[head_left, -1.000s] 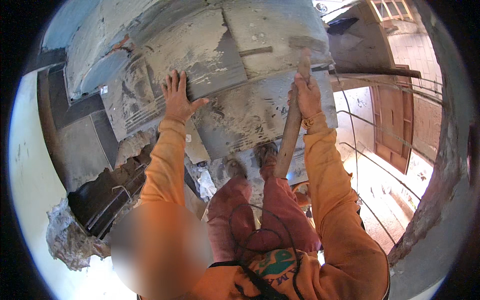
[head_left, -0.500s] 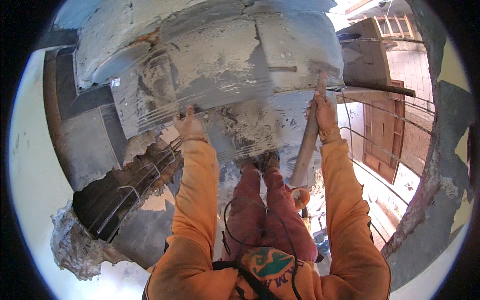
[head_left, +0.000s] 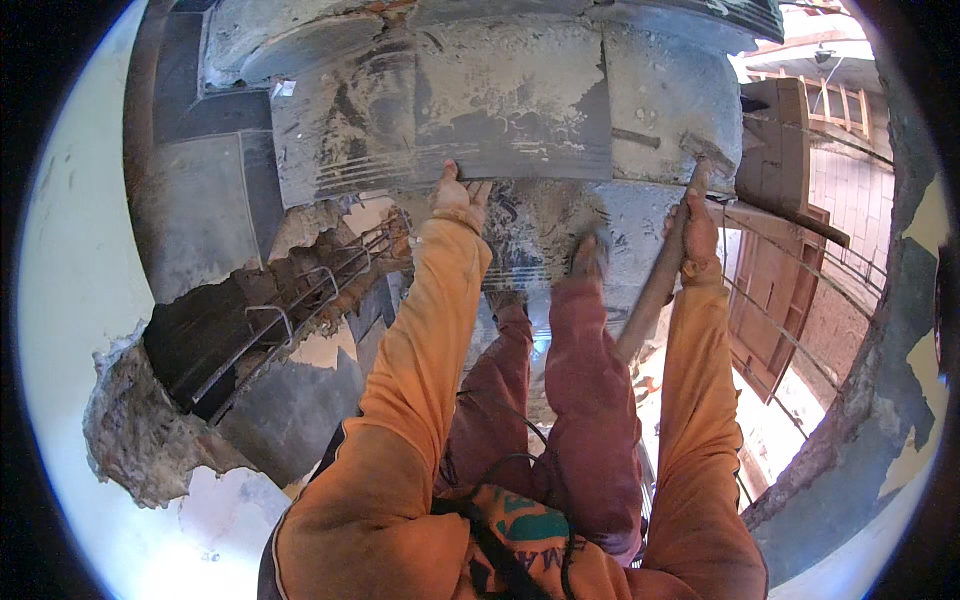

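My right hand (head_left: 699, 235) is closed around the long wooden handle of a sledgehammer (head_left: 651, 295). Its grey head rests on a dusty grey stair step (head_left: 510, 95), and the handle slants down beside my right leg. Near the head lies a short, dark metal bar (head_left: 636, 138). At the front edge of that same step is my left hand (head_left: 461, 197), its thumb up and fingers apart, holding nothing. It appears to touch the edge. My feet are on the lower stair (head_left: 525, 235), the right one higher than the left.
A broken hole (head_left: 240, 335) with bent rebar (head_left: 270, 318) opens on the left, beside a pale wall (head_left: 75, 250). To the right, bare rods cross a drop above a brown wooden door (head_left: 765, 310). A ragged masonry edge (head_left: 830, 430) borders that side.
I have moved up and leftward over the stairs, my right foot now raised onto a higher step. My left hand has shifted right along the step edge. The sledgehammer stays in my right hand.
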Demonstrator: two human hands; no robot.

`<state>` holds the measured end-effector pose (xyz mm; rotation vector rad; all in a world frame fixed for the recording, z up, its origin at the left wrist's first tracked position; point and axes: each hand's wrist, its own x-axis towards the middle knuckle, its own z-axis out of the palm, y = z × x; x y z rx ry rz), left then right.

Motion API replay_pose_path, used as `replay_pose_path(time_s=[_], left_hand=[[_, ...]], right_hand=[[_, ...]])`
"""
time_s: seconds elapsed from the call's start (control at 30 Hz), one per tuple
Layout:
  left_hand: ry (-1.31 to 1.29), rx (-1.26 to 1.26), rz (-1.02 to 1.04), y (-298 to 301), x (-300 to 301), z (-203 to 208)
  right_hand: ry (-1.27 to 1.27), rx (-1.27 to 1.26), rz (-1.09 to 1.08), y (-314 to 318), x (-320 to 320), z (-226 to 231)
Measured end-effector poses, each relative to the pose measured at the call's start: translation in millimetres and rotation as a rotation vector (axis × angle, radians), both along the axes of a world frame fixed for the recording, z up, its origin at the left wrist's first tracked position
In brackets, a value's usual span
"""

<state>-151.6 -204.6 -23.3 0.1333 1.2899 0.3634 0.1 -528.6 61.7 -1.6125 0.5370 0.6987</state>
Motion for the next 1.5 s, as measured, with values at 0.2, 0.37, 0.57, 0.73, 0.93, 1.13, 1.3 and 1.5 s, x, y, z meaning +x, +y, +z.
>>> replay_pose_path(time_s=[0.2,0.37,0.57,0.73,0.93,1.13,1.3,1.5], left_hand=[[-0.037,-0.053,-0.010,-2.9,9.9,9.7],[0.029,0.135,0.034,-6.8,7.5,-19.6],[0.078,0.140,-0.096,-6.5,7.2,-3.7],[0.006,0.095,-0.088,-3.0,-2.2,-10.2],[-0.060,0.049,-0.036,-7.3,19.9,-3.1],[0.023,0.047,-0.006,-12.0,16.8,-4.2],[0.014,0.044,0.040,-9.6,14.2,-11.4],[-0.072,0.029,0.054,-17.5,16.6,6.9]], right_hand=[[0.028,-0.087,0.077,1.0,-0.7,18.5],[0.030,0.047,-0.045,19.7,-6.1,4.7],[0.097,0.050,-0.016,3.1,6.4,13.7],[0.133,-0.025,0.068,-8.0,20.0,27.7],[0.156,-0.033,0.159,-19.8,15.2,11.6],[0.113,-0.072,0.136,-10.0,1.2,7.9],[0.162,-0.004,0.020,-6.4,4.1,19.7],[0.108,-0.023,0.008,-2.2,-7.3,14.6]])
